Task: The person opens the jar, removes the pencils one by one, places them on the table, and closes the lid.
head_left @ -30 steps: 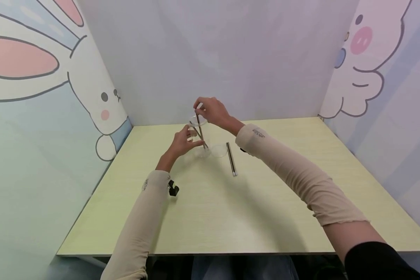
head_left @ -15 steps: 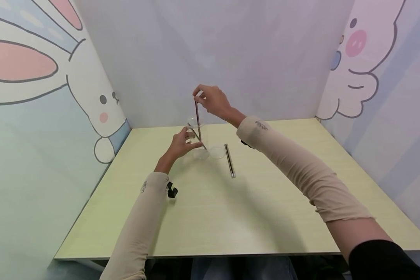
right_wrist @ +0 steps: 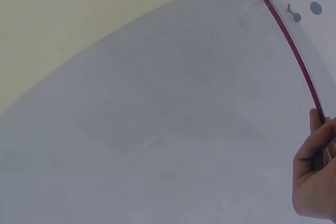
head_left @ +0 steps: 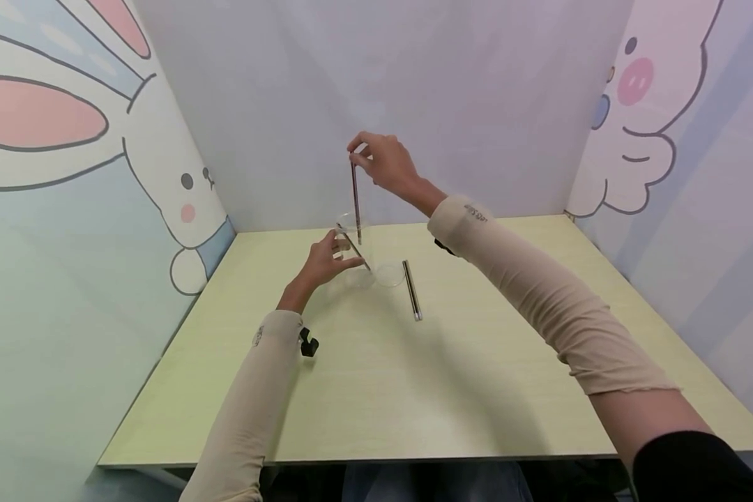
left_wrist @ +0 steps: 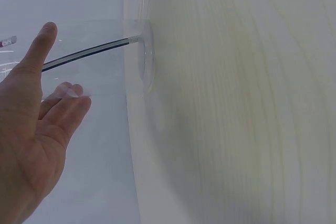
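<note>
A clear cylindrical container [left_wrist: 105, 82] stands upright at the back of the table, and my left hand [head_left: 320, 263] [left_wrist: 31, 129] grips its side. One dark stick [head_left: 354, 247] [left_wrist: 89, 52] leans inside it, its lower end at the container's bottom. Above the container, my right hand [head_left: 385, 162] [right_wrist: 317, 177] pinches a thin red-and-dark stick [head_left: 355, 195] [right_wrist: 294, 48] by its upper end. That stick hangs nearly vertical, its lower end still within the container's mouth.
Right of the container lies a clear round lid-like disc [head_left: 390, 275]. Beside the disc, dark sticks [head_left: 412, 290] lie on the pale table [head_left: 452, 390]. Printed walls stand behind the table and at both sides.
My right hand has risen, drawing the pinched stick upward, most of its length now above the container's rim. My left hand has stayed around the container, and the other stick still leans inside.
</note>
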### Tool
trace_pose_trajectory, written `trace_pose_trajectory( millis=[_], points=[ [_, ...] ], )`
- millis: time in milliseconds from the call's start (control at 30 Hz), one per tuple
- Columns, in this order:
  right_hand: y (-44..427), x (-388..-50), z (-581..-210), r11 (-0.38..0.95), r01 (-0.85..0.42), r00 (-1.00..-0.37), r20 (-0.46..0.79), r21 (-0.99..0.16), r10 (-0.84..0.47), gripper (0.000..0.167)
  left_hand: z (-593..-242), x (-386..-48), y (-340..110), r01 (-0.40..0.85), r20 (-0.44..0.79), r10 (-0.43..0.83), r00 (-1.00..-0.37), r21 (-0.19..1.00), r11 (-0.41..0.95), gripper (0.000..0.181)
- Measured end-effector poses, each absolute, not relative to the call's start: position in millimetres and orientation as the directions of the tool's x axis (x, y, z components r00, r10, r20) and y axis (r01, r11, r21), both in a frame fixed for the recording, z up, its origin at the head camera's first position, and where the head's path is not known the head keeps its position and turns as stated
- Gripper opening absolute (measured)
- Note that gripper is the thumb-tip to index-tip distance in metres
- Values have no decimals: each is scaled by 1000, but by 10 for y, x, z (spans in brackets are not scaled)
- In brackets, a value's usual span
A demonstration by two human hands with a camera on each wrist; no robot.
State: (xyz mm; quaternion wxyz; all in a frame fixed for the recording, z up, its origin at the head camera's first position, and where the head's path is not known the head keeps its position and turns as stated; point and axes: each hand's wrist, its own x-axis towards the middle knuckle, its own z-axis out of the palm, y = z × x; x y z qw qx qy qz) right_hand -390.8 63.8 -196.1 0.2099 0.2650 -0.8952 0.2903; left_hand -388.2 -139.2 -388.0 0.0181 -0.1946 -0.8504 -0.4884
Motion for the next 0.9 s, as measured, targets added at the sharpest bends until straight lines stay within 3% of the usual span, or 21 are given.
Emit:
trace_pose_trajectory(
  millis=[500,900],
  points=[
    [727,-3928,-1746,704,-602,-737,601,-377,-308,27,-3859,-3870,-1382,355,229,306,-924,810,466,81],
    [894,-3940,-1668,706,-574,-748,616,-414,-247,26,-3868,-3893,-1397,368,240,318,-917,816,445,86]
  ],
)
